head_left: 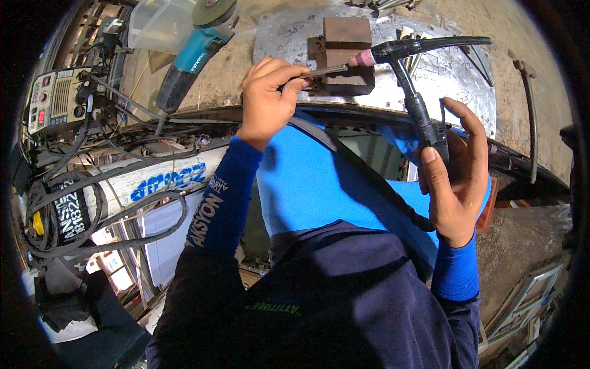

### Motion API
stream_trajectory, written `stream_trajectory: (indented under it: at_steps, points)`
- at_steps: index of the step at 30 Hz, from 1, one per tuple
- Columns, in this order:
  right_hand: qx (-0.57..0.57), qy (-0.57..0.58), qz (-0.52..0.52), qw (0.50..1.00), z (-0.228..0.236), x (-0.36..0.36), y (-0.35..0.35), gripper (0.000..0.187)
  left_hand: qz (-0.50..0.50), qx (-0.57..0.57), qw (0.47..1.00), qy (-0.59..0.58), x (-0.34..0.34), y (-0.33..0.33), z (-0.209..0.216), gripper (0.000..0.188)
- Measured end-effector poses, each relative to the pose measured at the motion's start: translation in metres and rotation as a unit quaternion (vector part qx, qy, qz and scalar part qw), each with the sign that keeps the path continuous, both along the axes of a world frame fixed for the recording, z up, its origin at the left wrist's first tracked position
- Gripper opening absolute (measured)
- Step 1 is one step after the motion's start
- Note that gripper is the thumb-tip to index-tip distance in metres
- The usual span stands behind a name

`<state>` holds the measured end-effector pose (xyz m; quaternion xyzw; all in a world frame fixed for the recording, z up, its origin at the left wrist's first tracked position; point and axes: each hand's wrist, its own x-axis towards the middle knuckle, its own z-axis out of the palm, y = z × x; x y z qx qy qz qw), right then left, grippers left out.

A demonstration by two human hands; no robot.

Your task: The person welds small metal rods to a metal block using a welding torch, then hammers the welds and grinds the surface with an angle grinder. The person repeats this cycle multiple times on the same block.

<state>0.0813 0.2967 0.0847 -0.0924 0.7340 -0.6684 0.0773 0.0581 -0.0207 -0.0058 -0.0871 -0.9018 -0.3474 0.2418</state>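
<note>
My left hand (270, 92) pinches a thin metal piece (329, 71) between thumb and fingers. The far end of this piece points right, close to the pink ceramic cup of a black TIG welding torch (402, 74); whether they touch I cannot tell. My right hand (455, 166) grips the torch by its handle, thumb on the near side and index finger raised off it. Brown rectangular metal blocks (347, 32) sit behind and beneath the cup, on a grey metal plate (279, 43) with handwriting.
A teal angle grinder (195, 58) lies left of the plate, near a clear plastic box (157, 24). A welding machine (56, 101), tangled black cables and a white gas cylinder (153, 175) stand further left. At the right, a metal bar clamp (528, 117) hangs over the bench edge.
</note>
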Motion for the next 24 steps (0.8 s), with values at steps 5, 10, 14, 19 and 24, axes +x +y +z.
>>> stream_trajectory:
  at_steps: [5, 10, 14, 19, 24]
  points:
    - [0.005, 0.005, 0.01, 1.0, -0.0019, -0.0004, -0.0014, 0.058, 0.004, -0.005, 1.0, -0.005, 0.0009, 0.0005, 0.0027, 0.017]
    - [0.02, 0.031, 0.01, 0.999, -0.0039, -0.0012, -0.0006, 0.058, 0.001, -0.004, 1.0, -0.002, -0.0001, 0.001, 0.0017, 0.017]
    - [0.019, 0.029, 0.02, 0.999, -0.0008, -0.0017, -0.001, 0.058, 0.0, -0.009, 1.0, 0.002, 0.0004, -0.0002, 0.001, 0.017]
    - [0.022, 0.035, 0.018, 0.999, -0.0018, -0.0016, 0.0008, 0.058, 0.0, -0.005, 1.0, 0.007, -0.0004, -0.0008, 0.0002, 0.017]
    - [0.041, 0.047, 0.02, 0.998, -0.0034, -0.0012, 0.0026, 0.058, -0.006, -0.006, 1.0, 0.004, 0.0001, -0.0013, 0.0, 0.016]
